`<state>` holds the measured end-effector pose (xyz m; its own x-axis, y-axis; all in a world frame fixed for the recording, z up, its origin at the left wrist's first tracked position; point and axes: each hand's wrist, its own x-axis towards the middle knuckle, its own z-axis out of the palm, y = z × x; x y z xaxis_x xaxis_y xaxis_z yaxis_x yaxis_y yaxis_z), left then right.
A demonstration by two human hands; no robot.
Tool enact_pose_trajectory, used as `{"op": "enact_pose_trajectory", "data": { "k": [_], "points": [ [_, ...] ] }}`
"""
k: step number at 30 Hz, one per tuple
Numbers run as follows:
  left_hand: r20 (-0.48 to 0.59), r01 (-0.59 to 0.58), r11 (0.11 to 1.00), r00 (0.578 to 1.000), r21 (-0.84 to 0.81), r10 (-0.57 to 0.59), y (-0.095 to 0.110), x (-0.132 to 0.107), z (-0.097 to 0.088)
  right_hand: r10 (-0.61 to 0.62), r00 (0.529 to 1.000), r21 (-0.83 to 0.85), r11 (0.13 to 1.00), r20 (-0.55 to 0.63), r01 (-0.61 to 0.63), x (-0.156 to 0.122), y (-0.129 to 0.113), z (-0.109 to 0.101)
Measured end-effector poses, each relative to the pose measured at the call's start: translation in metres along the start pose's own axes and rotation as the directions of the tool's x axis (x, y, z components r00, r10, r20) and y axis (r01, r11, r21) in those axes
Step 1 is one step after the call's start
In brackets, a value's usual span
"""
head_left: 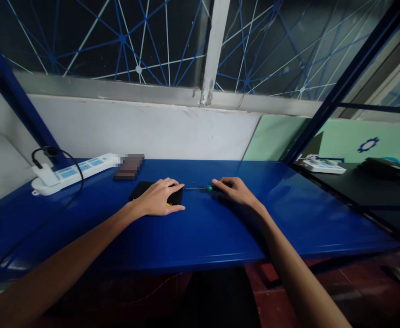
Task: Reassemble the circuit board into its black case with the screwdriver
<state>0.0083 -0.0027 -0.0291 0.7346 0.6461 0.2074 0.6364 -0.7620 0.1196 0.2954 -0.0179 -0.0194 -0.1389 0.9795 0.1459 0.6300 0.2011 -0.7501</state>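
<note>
Under my left hand (157, 198) is a flat black box (177, 196) with small yellow marks, lying on the blue table (200, 232). The thumb and fingers are spread over it and grip it; much of its top is hidden by the hand. My right hand (239, 190) is closed around the handle of a screwdriver (209, 187) with a green collar. Its thin shaft points left, with the tip at or close to the box's right side; contact cannot be made out. A tiny dark piece (193, 183) rests just behind the shaft.
At the back left lies a white power strip (86, 167) with a plug and black cable (73, 196). Beside it is a dark, pixelated rectangular object (129, 167). Blue frame posts (309, 123) rise at both sides. A white wall (152, 127) bounds the table's back.
</note>
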Motion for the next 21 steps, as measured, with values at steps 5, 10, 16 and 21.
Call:
{"op": "enact_pose_trajectory", "data": {
  "k": [5,10,16,21],
  "points": [
    [-0.001,0.001,1.0,1.0,-0.006,-0.001,-0.0005,-0.0006,0.001,0.044,0.998,0.123,0.991,0.054,-0.051,-0.0008,0.0026,-0.0024],
    [-0.002,0.0,1.0,1.0,-0.004,0.0,0.0002,-0.0005,-0.0001,0.053,0.997,0.134,0.989,0.061,-0.06,0.0001,0.0059,-0.0024],
    [0.003,0.002,1.0,1.0,-0.019,-0.002,-0.0006,-0.0005,0.0,0.035,0.999,0.073,0.997,0.018,-0.037,-0.0005,0.0021,-0.0014],
    [0.003,0.003,1.0,1.0,-0.021,-0.003,0.0007,-0.0008,-0.0014,0.024,1.0,0.016,1.0,-0.015,-0.024,-0.0002,0.0008,-0.0023]
  ]
}}
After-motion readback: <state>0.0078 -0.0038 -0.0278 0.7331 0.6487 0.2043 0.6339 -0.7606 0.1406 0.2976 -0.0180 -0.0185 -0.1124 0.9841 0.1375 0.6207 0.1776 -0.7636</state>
